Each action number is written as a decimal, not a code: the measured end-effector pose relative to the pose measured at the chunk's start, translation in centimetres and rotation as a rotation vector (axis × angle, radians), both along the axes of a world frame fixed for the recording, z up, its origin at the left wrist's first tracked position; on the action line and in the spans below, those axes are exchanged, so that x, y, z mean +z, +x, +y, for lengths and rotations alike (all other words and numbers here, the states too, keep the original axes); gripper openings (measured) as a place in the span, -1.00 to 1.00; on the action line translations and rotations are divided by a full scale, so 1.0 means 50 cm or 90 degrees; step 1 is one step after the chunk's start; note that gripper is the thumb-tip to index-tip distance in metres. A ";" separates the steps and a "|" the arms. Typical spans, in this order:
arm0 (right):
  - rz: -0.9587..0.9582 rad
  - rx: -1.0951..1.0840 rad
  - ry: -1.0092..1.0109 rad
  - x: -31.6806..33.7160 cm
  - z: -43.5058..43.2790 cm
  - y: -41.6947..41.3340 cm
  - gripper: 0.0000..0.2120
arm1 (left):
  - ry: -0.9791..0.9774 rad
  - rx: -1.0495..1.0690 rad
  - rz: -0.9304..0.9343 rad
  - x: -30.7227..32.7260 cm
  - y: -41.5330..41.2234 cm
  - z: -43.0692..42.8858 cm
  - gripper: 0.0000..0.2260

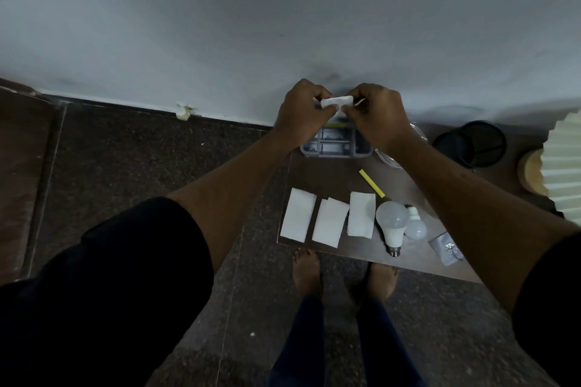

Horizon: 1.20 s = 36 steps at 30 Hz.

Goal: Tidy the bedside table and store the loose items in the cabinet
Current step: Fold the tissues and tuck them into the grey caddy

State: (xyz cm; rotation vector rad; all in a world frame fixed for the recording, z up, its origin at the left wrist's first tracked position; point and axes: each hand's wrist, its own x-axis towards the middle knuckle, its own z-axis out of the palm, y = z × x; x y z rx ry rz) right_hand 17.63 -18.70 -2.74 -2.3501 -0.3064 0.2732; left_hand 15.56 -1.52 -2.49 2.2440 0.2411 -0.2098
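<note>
My left hand (301, 110) and my right hand (375, 116) both pinch a small white tissue (336, 101), held in the air above the far end of the brown bedside table (330, 176). Three folded white tissues (298, 219) lie in a row at the table's near left edge. To their right rest a large white bulb (392, 223), a smaller bulb (415, 225) and a yellow pen (372, 183). A grey compartment box (336, 146) sits under my hands, partly hidden by them.
A black mesh cup (474, 143) lies on its side at the table's far right. A pleated white lamp shade (566, 173) and a silver packet (446, 248) are on the right. My bare feet (308, 270) stand on dark stone floor. The wall is just behind the table.
</note>
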 end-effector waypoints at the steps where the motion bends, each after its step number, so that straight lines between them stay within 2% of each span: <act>1: -0.004 0.000 -0.002 -0.002 -0.001 0.001 -0.91 | 0.001 0.000 0.002 -0.003 -0.001 0.000 -0.87; 10: -0.016 0.010 -0.028 -0.018 -0.006 -0.005 -0.91 | 0.022 -0.001 0.022 -0.017 -0.006 0.005 -0.80; 29: -0.026 0.018 -0.032 -0.030 -0.011 -0.011 -0.85 | 0.059 -0.021 0.020 -0.018 -0.005 -0.001 -0.84; 36: -0.041 0.045 -0.044 -0.034 -0.009 -0.009 -0.89 | 0.066 -0.015 0.001 -0.019 -0.009 -0.005 -0.90</act>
